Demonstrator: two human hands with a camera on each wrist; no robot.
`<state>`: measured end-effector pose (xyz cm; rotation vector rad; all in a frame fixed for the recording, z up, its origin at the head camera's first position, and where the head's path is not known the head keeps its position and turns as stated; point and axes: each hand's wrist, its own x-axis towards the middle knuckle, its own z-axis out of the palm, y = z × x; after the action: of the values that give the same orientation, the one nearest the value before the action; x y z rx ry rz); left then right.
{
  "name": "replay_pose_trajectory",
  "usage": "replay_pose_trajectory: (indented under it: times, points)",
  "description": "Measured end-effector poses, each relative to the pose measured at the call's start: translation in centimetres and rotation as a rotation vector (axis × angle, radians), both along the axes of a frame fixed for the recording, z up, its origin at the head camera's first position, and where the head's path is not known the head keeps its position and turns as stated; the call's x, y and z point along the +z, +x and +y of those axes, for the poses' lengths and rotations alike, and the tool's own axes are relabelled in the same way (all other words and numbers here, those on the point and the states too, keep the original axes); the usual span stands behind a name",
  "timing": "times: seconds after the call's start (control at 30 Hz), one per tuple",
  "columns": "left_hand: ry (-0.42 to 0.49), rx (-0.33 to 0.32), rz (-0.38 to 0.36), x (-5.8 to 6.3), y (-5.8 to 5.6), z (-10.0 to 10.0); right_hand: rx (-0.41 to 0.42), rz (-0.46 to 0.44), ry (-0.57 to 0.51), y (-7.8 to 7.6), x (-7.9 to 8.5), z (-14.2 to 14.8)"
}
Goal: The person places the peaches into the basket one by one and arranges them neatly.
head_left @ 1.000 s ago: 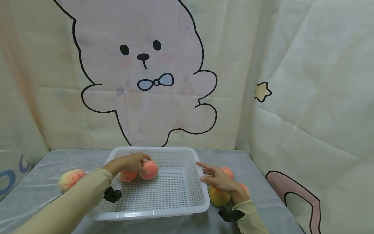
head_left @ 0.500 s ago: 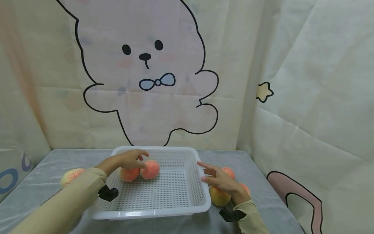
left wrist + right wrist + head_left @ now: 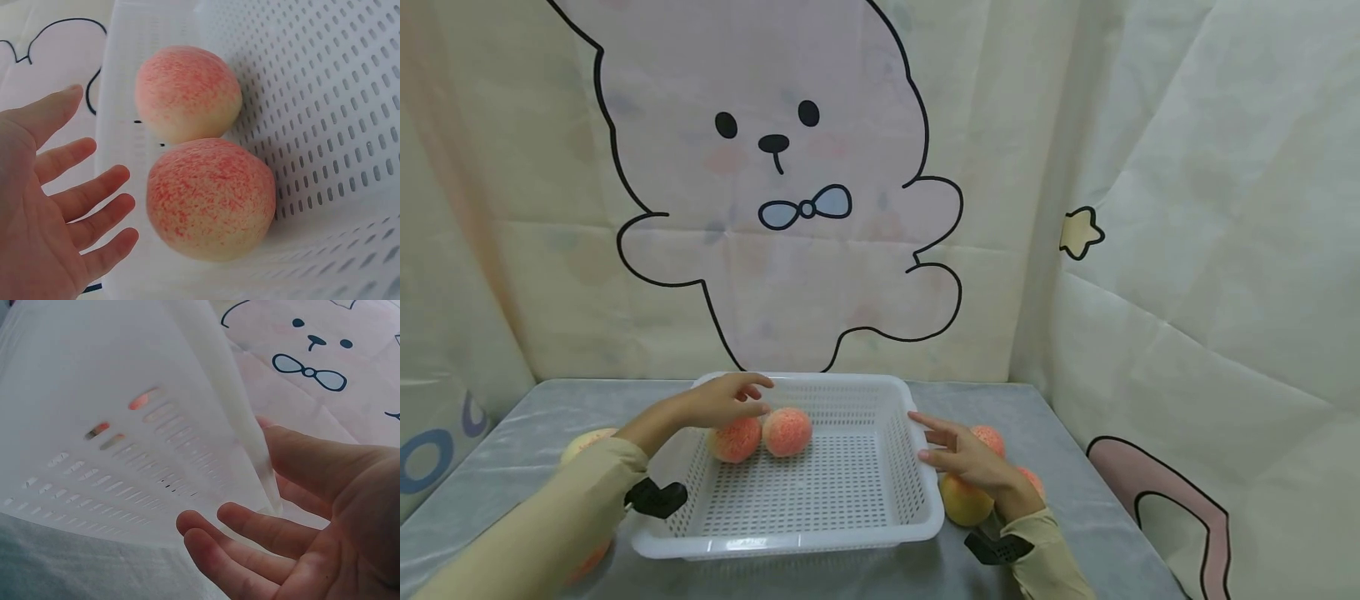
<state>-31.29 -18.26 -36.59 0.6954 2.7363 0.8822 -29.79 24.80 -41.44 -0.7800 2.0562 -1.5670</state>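
Observation:
Two pink-and-cream peaches (image 3: pixel 787 432) (image 3: pixel 211 200) sit side by side at the back left of a white perforated plastic basket (image 3: pixel 790 543). My left hand (image 3: pixel 722 402) hovers over the basket's left side, just above the left peach (image 3: pixel 735 440). Its fingers are spread and loosely bent, with nothing between them, and in the left wrist view a gap separates them from the fruit. At the basket's right rim is my right hand (image 3: pixel 962 454). Its thumb and fingertips rest lightly at the edge, fingers relaxed along the outer wall in the right wrist view.
Several more peaches lie on the grey cloth-covered table (image 3: pixel 985 575). Right of the basket, a yellowish peach (image 3: pixel 964 502) is partly behind my right hand. To the left, one peach (image 3: pixel 580 443) shows beyond my sleeve and another (image 3: pixel 593 560) peeks out below it. A cartoon-printed curtain (image 3: pixel 985 333) hangs behind.
My left hand has let go of the right-hand peach in the basket and drawn back up and to the left. My right hand stays at the rim.

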Motion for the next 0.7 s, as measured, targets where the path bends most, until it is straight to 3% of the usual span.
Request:
replay_pose_trajectory:
  times: [0.4,0.7]
  points:
    - [0.126,0.002,0.056,0.9,1.1,-2.3,0.0,0.005,0.004,0.1,0.1,0.0]
    - [0.153,-0.021,0.085,1.5,0.5,-3.0,0.015,0.033,0.009,-0.1,0.0,0.1]
